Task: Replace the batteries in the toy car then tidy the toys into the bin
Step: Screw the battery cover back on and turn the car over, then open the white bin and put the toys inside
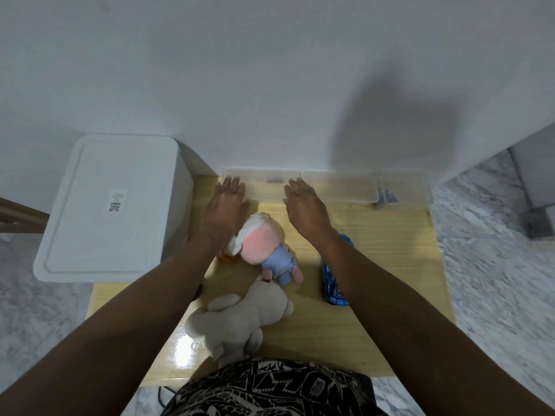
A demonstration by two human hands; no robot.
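Observation:
Both arms reach forward over a small wooden table (390,250). My left hand (226,202) and my right hand (303,202) are held flat with fingers straight, at the two ends of a clear plastic box lid (264,183) near the wall; whether they touch it I cannot tell. A blue toy car (332,283) lies under my right forearm, partly hidden. A pink-faced plush doll in blue clothes (267,250) lies between my arms. A beige plush animal (243,316) lies nearer to me.
A clear plastic bin (402,187) stands against the wall at the table's back right, with something blue inside. A white lidded box (108,205) stands to the left of the table. A small orange object (225,257) peeks out beside the doll. Marble floor surrounds the table.

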